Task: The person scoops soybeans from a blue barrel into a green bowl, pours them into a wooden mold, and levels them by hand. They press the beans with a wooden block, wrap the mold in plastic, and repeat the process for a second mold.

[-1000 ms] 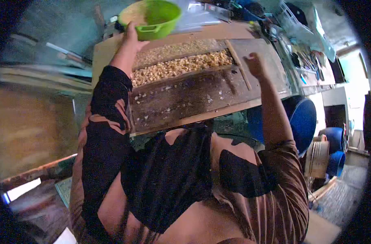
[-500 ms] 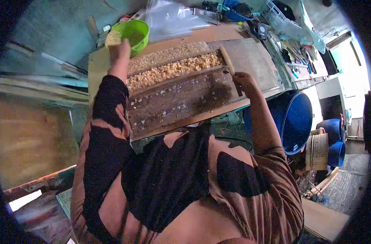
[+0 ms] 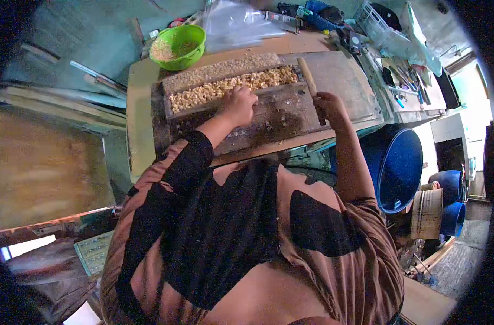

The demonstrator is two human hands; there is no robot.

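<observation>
My left hand [image 3: 238, 104] rests on the near edge of a row of pale crumbly mix [image 3: 231, 86] packed in a long wooden frame on a dark board [image 3: 268, 122]. Its fingers press down at the strip's edge and hold nothing that I can see. My right hand [image 3: 328, 104] grips the lower end of a wooden stick [image 3: 311, 81] that lies across the board's right side. A second, finer row of mix [image 3: 220, 69] lies just behind the first. A green bowl [image 3: 177, 47] with some mix in it stands at the table's far left.
A clear plastic bag [image 3: 241, 24], tools and a white basket [image 3: 382, 24] crowd the far and right side of the table. A big blue barrel [image 3: 396, 168] stands on the floor to my right, with a wooden sieve [image 3: 426, 214] beyond it.
My left hand has set the green bowl down at the far left and come back onto the row of mix. My right hand has closed on the wooden stick.
</observation>
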